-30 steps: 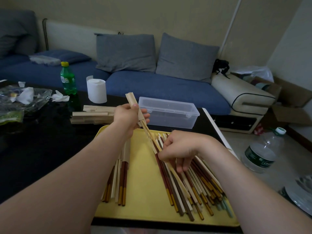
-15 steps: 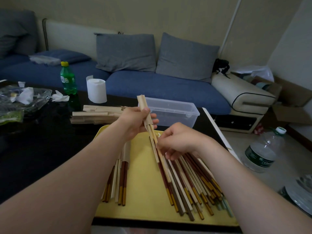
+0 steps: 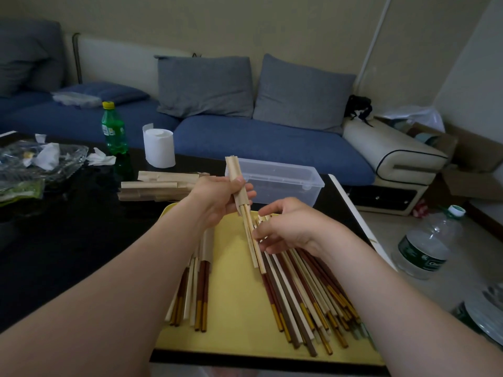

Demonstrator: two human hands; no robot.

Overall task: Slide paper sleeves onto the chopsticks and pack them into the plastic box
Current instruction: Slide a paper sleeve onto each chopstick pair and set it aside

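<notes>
Left hand (image 3: 217, 198) grips a flat tan paper sleeve (image 3: 234, 175). Slim pale wooden chopsticks (image 3: 254, 248) jut from its bottom, and the right hand (image 3: 292, 227) pinches them above the yellow tray (image 3: 239, 336). Clear plastic box (image 3: 288, 186) just behind. A second ago the right hand lay lower, on the loose pile (image 3: 307, 300).

Yellow tray (image 3: 234, 270), tan paper sleeve (image 3: 237, 183), dark-red, brown and pale chopsticks (image 3: 296, 300), seemingly gold-banded, on black table (image 3: 68, 227).

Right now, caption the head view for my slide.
Left hand grips a tan paper sleeve while right hand steadies pale wooden chopsticks entering it, above yellow tray.
</notes>
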